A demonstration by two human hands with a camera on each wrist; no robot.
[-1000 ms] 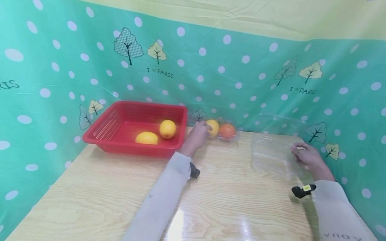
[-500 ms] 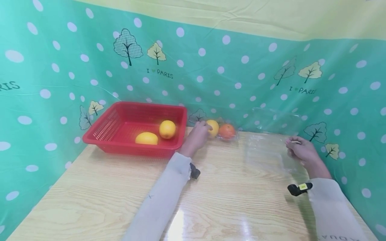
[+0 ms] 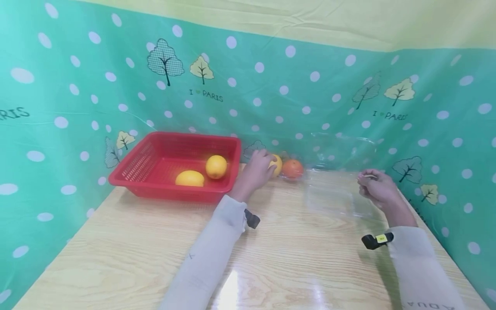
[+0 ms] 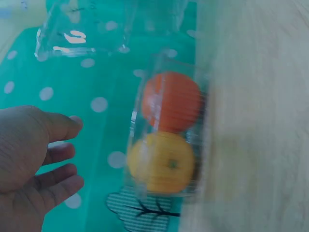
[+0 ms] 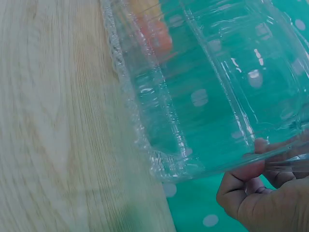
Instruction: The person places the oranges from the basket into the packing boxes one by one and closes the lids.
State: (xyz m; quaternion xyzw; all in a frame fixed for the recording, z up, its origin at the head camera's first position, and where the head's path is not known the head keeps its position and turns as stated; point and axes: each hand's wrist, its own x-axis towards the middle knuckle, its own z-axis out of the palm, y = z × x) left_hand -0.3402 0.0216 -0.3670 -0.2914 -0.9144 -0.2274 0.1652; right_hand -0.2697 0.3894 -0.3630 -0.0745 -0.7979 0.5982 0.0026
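Note:
My left hand (image 3: 257,170) hovers beside a yellow-orange citrus fruit (image 4: 163,163) and a red-orange one (image 4: 172,101). These two fruits lie side by side in a clear plastic box (image 4: 137,113) at the back of the table. In the left wrist view the fingers are loosely bent, apart from the fruit and holding nothing. My right hand (image 3: 377,189) pinches the edge of a clear plastic clamshell container (image 5: 198,96) between thumb and fingers. That clamshell stands open, its lid raised against the curtain, and no fruit shows inside it.
A red plastic basket (image 3: 174,193) stands at the back left, with a rounder yellow fruit (image 3: 216,167) and an oval yellow fruit (image 3: 190,178) inside. The wooden table (image 3: 294,258) meets a green polka-dot curtain (image 3: 279,77) behind and at the sides.
The clamshell has slid left with my right hand, closer to the boxed fruits. My left hand, earlier at the yellow-orange fruit, has lifted slightly and its fingers have spread.

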